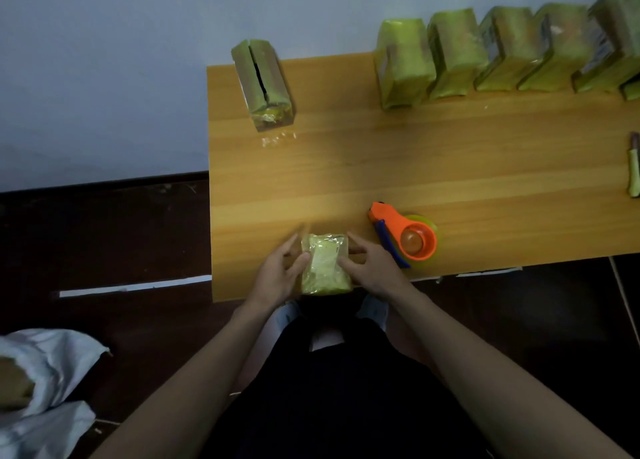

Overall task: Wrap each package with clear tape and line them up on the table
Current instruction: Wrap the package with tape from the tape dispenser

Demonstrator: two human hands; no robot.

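A small green package (pixel 325 264) covered in shiny clear tape lies at the near edge of the wooden table (pixel 381 167). My left hand (pixel 280 274) presses its left side and my right hand (pixel 370 264) presses its right side, fingers spread over the top. An orange tape dispenser (pixel 405 235) with a blue handle lies just right of my right hand. Several green packages (pixel 485 55) stand in a row along the far right edge. One more green package (pixel 263 82) stands alone at the far left corner.
A green-handled tool (pixel 633 171) lies at the right edge of the table. A white sack (pixel 41 386) sits on the dark floor at the lower left. A pale wall runs behind the table. My legs and shoes are under the near edge.
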